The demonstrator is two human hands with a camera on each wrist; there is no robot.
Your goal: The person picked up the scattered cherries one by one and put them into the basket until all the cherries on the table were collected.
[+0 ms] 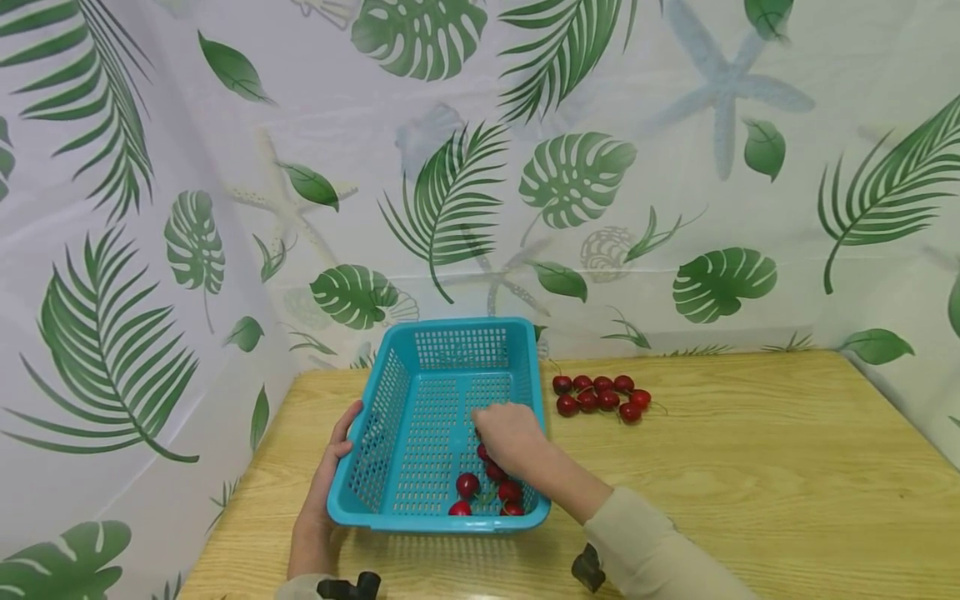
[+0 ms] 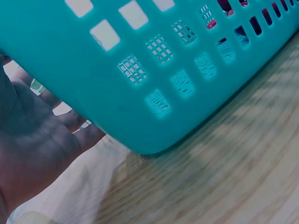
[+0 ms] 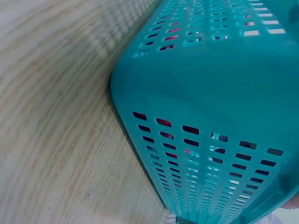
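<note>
In the head view, a blue plastic basket [image 1: 438,358] with perforated walls stands on the wooden table. My left hand [image 1: 318,492] lies against the outside of its left wall, the upper fingers at the rim. The left wrist view shows that hand [image 2: 32,135] with its fingers fairly straight, their ends hidden behind the basket's corner. My right hand [image 1: 513,437] reaches inside the basket at its right side, directly above several dark red cherries [image 1: 467,485]. Its fingers are bent downward. The back of the hand hides the fingertips, so whether they hold a cherry cannot be told.
On the table [image 1: 720,475], just right of the basket, lies a group of cherries [image 1: 609,401] with stems. A leaf-patterned cloth [image 1: 585,250] hangs behind the table and along its left side.
</note>
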